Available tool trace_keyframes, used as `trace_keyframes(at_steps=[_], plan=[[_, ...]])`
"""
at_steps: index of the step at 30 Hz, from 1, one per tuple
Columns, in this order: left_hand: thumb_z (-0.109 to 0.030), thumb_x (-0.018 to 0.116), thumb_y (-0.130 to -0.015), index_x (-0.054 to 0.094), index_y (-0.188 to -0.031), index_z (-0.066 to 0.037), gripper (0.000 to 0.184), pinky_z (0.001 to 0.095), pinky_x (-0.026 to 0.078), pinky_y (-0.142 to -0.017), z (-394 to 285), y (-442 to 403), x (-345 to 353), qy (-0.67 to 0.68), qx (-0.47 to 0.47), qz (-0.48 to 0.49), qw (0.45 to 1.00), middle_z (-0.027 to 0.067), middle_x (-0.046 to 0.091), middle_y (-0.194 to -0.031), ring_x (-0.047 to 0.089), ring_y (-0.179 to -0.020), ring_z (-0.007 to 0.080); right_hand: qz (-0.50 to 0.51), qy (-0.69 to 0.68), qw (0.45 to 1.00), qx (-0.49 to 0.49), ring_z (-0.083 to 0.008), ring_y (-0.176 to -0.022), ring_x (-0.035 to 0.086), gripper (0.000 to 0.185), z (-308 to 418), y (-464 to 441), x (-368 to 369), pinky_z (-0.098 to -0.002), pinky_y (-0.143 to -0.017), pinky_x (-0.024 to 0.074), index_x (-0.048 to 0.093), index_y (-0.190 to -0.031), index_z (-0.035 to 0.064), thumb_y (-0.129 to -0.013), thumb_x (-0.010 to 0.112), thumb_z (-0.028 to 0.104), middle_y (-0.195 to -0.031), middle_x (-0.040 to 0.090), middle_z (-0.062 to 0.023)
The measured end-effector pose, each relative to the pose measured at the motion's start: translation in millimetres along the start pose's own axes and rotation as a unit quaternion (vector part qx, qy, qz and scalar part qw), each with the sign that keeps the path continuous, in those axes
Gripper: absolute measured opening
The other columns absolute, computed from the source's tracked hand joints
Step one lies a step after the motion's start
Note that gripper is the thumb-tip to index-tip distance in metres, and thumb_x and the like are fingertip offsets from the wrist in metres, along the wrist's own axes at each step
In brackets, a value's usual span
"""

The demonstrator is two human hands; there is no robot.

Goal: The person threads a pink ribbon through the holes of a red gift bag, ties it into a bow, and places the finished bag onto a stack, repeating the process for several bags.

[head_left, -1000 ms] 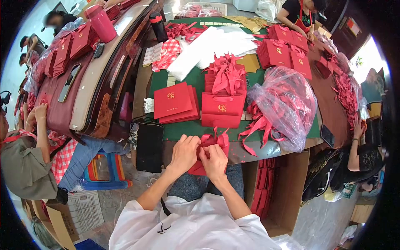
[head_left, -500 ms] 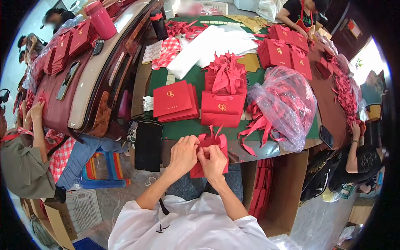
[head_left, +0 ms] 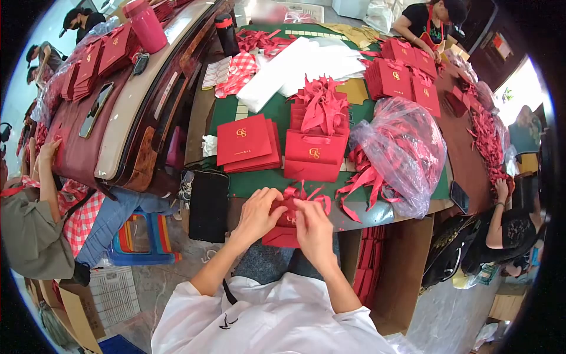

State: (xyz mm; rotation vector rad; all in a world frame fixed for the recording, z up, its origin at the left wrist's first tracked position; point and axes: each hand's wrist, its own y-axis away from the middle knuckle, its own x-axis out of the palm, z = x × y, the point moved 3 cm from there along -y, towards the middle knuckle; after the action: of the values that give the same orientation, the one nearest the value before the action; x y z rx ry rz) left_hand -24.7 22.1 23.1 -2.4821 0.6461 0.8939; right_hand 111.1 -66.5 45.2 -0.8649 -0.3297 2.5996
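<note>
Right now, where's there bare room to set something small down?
There's a narrow strip of green mat between the flat red stack and your left hand. Bare brown tabletop also shows between the clear ribbon bag and the far-right ribbon pile. It's crowded around the upright red bags and white sheets.

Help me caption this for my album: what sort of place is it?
Probably a small hand-assembly workshop: one red bag is being worked on while similar bags stand lined up, a clear plastic sack spills red ribbons, and an open cardboard box holds stacked red pieces.
</note>
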Motion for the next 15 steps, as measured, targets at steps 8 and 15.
trace_keyframes(at_steps=[8,15], plan=[[-0.006,0.074,-0.076,0.061,-0.088,-0.005,0.017,0.0394,0.047,-0.072,-14.4,12.2,-6.2,-0.019,0.086,0.023,0.996,0.0090,0.061,-0.086,0.058,-0.083,0.0309,0.183,0.031,0.982,0.018,-0.0338,-0.083,0.067,0.016,-30.8,-19.6,-0.2,-0.0414,-0.070,0.0516,0.071,-0.093,0.0034,-0.090,0.063,0.017,-0.087,0.069,-0.0144],[-0.006,0.073,-0.078,0.064,-0.087,-0.006,0.013,0.0379,0.048,-0.074,-17.3,16.2,0.8,0.014,0.169,0.048,0.984,0.0071,0.061,-0.086,0.056,-0.081,0.0277,0.276,-0.139,0.947,0.084,-0.0097,-0.071,0.064,0.018,-55.9,-20.7,5.0,-0.0280,-0.065,0.0509,0.072,-0.096,-0.0001,-0.093,0.062,0.014,-0.075,0.069,-0.0058]])
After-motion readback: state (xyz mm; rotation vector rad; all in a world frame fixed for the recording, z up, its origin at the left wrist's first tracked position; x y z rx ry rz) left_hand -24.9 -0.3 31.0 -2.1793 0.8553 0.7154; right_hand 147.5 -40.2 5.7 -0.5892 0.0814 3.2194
